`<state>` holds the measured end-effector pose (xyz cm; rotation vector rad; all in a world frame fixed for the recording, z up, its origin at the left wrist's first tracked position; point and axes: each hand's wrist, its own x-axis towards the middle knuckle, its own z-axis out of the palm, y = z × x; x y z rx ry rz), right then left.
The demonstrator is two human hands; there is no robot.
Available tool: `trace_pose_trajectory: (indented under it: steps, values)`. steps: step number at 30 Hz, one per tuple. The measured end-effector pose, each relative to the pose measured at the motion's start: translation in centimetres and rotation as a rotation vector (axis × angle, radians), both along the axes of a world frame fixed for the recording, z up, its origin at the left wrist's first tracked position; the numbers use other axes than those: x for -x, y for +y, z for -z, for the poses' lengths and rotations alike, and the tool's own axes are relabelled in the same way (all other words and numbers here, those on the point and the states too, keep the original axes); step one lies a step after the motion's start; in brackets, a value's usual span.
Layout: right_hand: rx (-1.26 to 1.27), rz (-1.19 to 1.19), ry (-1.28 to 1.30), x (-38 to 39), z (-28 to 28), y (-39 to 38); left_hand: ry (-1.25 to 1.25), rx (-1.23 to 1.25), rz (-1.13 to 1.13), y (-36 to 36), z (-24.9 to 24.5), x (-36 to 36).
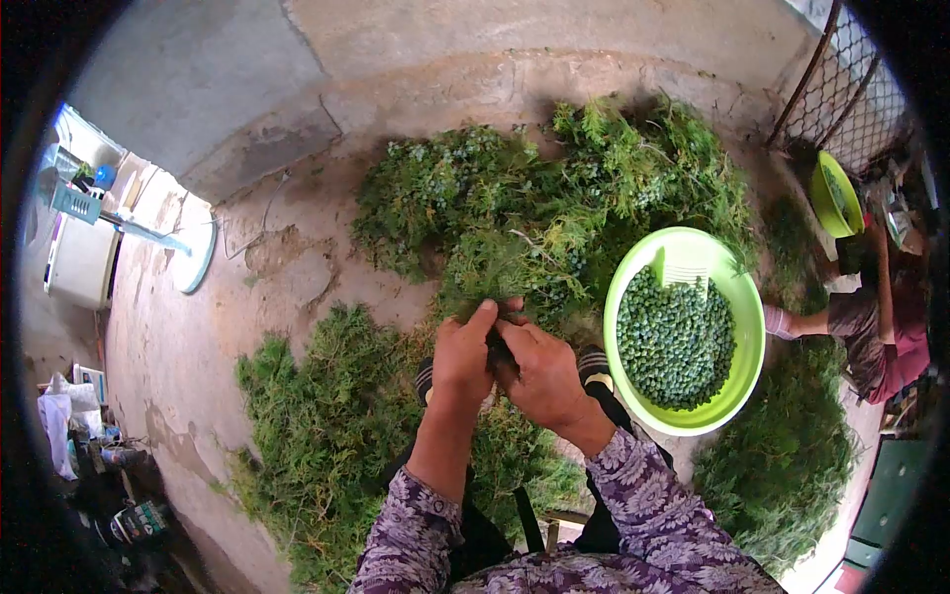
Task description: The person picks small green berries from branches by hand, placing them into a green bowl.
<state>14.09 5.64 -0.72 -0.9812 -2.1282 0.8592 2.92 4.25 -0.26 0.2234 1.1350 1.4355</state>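
Observation:
My left hand (pixel 463 348) is closed on an evergreen sprig (pixel 487 280), whose thin green foliage blurs into the pile behind it. Close against it, my right hand (pixel 539 368) has its fingers curled inward; what lies in them is hidden. Just beyond both hands spreads a heap of cut evergreen branches (pixel 445 188) dotted with blue-green cones. To the right stands a light green plastic basin (pixel 757 371), with many small round green cones (pixel 678 337) inside.
Another branch pile (pixel 327 416) covers the ground at left, and more greenery (pixel 782 455) lies at right. Another person's leg (pixel 807 324) reaches toward the basin. A second green basin (pixel 834 195) is at upper right. A pale fan stand (pixel 195 255) stands left.

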Motion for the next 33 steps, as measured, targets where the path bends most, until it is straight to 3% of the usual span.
trace_pose_trajectory:
  steps: [4, 7, 8, 10, 11, 12, 14, 16, 19, 29, 30, 32, 33]
  values:
    - [-0.013, -0.031, 0.093, -0.7, 0.6, 0.8, -0.035, 0.008, -0.123, 0.1, 0.0, 0.2]
    - [0.588, -0.033, 0.33, -1.9, -1.6, 2.0, -0.08, -0.037, -0.134, 0.1, 1.2, 1.2]
    - [0.589, -0.032, 0.33, -2.3, -1.5, 2.5, -0.081, -0.035, -0.133, 0.0, 1.2, 1.5]
    - [0.987, 0.135, 0.647, -3.2, -0.7, 3.5, -0.312, -0.177, -0.026, -0.3, 1.2, 2.3]
    - [1.08, 0.213, 0.745, -3.6, -0.3, 3.8, -0.312, -0.174, -0.024, -0.4, 1.2, 2.6]
    - [1.081, 0.216, 0.746, -3.9, -0.1, 4.1, -0.34, -0.242, -0.005, -0.4, 1.2, 3.1]
    - [1.336, 0.184, 1.09, -4.6, 0.6, 4.6, -0.393, -0.377, 0.036, -0.4, 1.3, 3.6]
    - [1.398, 0.173, 1.059, -4.7, 2.8, 4.6, -0.431, -0.379, 0.001, -0.5, 0.8, 3.7]
    - [1.638, 0.349, 0.911, -3.3, 3.6, 2.4, -0.505, -0.45, -0.006, -0.6, 0.5, 4.0]
    - [1.896, 0.248, 0.746, -0.4, 2.1, -1.6, -0.57, -0.649, -0.052, -1.5, -0.4, 5.1]
    - [1.896, 0.248, 0.748, 0.1, 2.2, -1.7, -0.578, -0.645, -0.037, -1.6, -0.4, 5.0]
    - [1.986, 0.043, 1.067, 0.7, 2.8, -1.9, -0.588, -0.61, -0.017, -1.8, -0.6, 4.3]
    - [1.985, 0.047, 1.069, 0.5, 2.1, -1.6, -0.597, -0.577, 0.002, -1.9, -0.7, 4.0]
